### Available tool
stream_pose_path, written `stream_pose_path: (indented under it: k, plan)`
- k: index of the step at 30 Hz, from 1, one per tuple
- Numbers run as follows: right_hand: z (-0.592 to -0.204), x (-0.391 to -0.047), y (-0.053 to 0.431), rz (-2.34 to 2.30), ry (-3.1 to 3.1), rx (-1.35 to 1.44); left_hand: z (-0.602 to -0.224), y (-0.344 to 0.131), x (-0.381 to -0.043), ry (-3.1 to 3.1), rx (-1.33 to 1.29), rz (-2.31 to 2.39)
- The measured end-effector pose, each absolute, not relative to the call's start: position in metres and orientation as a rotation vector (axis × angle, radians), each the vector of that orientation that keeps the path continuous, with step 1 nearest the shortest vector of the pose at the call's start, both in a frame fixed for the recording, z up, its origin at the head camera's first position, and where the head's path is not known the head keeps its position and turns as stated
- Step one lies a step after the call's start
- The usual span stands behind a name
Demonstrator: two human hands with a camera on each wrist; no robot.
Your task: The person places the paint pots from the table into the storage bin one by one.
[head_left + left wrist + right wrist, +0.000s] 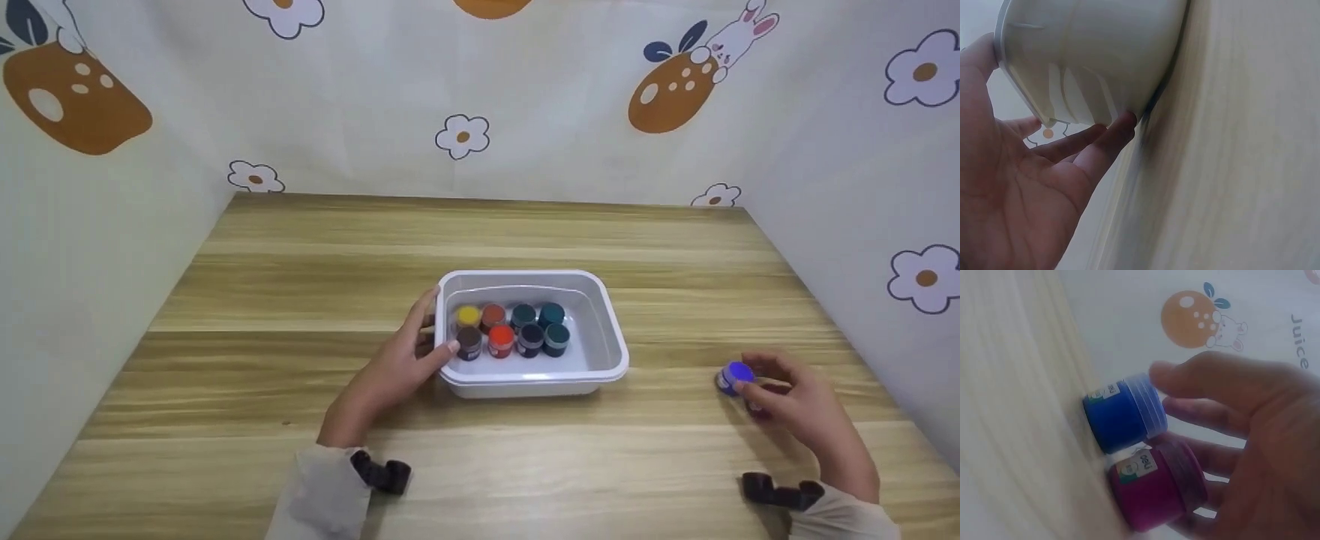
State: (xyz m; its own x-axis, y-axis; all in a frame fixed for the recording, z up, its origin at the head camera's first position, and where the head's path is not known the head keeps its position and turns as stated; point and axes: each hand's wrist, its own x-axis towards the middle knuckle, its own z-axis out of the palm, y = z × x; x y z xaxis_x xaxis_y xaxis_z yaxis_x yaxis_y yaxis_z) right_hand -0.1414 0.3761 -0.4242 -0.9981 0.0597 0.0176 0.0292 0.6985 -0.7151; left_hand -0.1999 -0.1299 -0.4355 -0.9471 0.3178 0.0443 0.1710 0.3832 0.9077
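Note:
A white plastic tub stands on the table with several small paint jars in it, among them a yellow jar, a bright red jar and dark ones. My left hand grips the tub's left end, thumb on the rim and fingers against the outer wall. To the right of the tub, my right hand pinches a blue paint jar near its clear lid. A magenta paint jar stands close beside it under the fingers, mostly hidden by the hand in the head view.
The wooden table is enclosed by a patterned cloth at the back and sides. Black wrist mounts sit on both sleeves. Bare tabletop lies between the tub and the blue jar.

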Motion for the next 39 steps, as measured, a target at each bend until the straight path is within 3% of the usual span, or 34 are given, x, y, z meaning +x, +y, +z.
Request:
stream_pose_path:
  k: [17, 30, 39]
  plan:
    - [-0.429, -0.144, 0.376, 1.111, -2.871, -0.044, -0.434, -0.130, -0.200, 2.475, 0.469, 1.631]
    - [-0.410, -0.146, 0.359, 1.154, -2.792, -0.003, -0.433, -0.132, -0.200, 2.496, 0.452, 1.613]
    - [-0.387, -0.151, 0.329, 0.980, -2.724, 0.250, -0.435, -0.131, -0.200, 2.490, 0.483, 1.626]
